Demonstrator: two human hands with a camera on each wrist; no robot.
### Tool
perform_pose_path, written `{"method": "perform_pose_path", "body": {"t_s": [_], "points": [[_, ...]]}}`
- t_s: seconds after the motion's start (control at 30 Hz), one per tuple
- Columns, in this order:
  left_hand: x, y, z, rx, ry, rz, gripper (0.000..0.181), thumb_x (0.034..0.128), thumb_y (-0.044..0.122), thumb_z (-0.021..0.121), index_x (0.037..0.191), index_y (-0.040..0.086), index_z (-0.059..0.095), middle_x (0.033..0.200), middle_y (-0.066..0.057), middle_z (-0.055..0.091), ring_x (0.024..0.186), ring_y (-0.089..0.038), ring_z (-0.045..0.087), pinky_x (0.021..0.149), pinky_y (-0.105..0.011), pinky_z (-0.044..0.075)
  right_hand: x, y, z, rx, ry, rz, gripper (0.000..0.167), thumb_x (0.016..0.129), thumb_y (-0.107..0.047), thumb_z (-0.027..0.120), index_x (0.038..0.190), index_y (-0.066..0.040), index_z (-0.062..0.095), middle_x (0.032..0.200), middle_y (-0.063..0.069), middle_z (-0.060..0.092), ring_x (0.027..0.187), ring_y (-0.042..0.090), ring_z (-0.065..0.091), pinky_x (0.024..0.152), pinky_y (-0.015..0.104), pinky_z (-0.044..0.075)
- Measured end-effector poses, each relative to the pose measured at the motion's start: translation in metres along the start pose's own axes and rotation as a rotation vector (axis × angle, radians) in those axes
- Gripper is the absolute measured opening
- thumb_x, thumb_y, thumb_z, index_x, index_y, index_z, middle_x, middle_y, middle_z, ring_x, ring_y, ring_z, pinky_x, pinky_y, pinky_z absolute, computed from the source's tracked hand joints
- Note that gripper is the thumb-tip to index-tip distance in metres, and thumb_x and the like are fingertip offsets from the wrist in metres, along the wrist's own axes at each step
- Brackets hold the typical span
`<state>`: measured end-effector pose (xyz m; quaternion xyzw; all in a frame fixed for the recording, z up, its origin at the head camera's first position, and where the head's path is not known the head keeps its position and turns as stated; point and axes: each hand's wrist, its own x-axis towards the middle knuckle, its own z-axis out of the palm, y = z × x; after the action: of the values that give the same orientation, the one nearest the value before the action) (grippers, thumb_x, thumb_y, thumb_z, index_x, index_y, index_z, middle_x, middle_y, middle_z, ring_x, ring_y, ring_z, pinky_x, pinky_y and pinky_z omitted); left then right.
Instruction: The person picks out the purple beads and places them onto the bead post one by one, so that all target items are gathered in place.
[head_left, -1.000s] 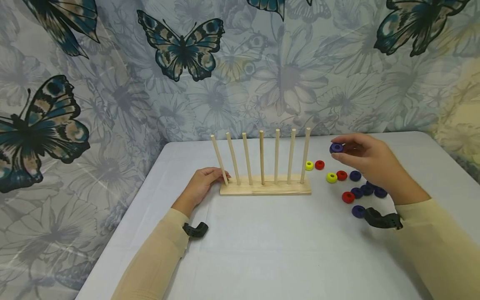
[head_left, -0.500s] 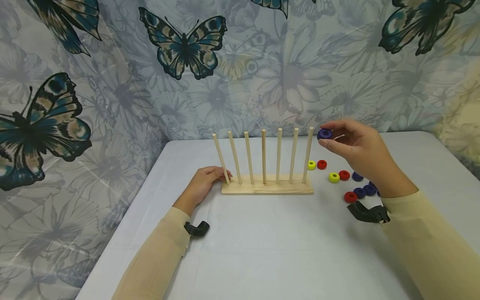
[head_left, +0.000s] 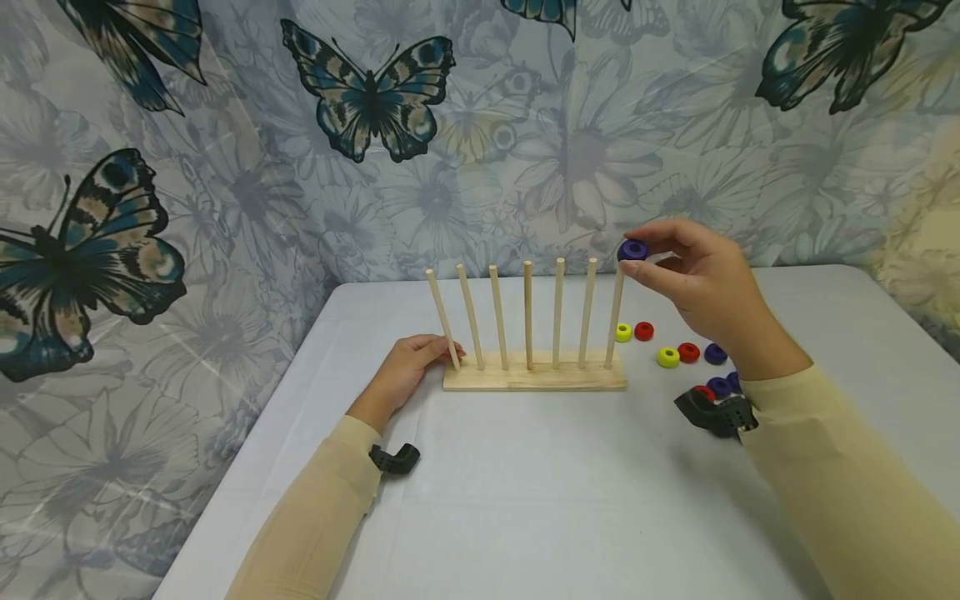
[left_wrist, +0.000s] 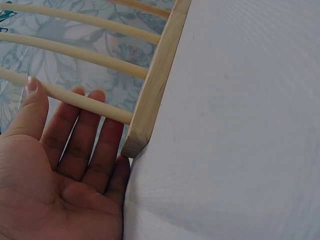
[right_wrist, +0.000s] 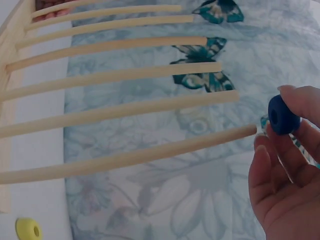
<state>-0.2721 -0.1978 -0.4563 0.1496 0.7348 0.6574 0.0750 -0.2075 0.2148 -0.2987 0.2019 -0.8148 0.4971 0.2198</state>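
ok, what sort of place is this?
Probably an indoor tabletop activity setup; the wider room isn't visible. Signs: a white-topped table, butterfly-and-flower wall covering close behind it, and a wooden seven-peg stand with loose colored rings beside it.

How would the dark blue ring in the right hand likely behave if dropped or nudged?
The dark blue ring is probably stiff, showing no dent in the pinch of the right hand. It seems light, held by fingertips. Its round rim could roll on edge, though lying flat, like the yellow rings, it would more likely slide.
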Motion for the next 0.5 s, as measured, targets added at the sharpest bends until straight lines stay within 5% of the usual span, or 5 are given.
{"method": "perform_pose_path", "body": {"t_s": [0.5], "points": [[0.0004, -0.0006, -0.0002, 0.003, -0.012, 0.006, 0.035, 0.1130, 0.024, 0.065, 0.121, -0.007, 0.079, 0.114, -0.015, 0.079, 0.113, -0.027, 0.072, 0.107, -0.036, 0.053, 0.0073, 0.0008, 0.0079, -0.044, -0.056, 0.008, 0.032, 0.101, -0.005, 0.080, 0.133, -0.003, 0.073, 0.118, 0.011, 0.072, 0.098, 0.010, 0.068, 0.084, 0.013, 0.055]]}}
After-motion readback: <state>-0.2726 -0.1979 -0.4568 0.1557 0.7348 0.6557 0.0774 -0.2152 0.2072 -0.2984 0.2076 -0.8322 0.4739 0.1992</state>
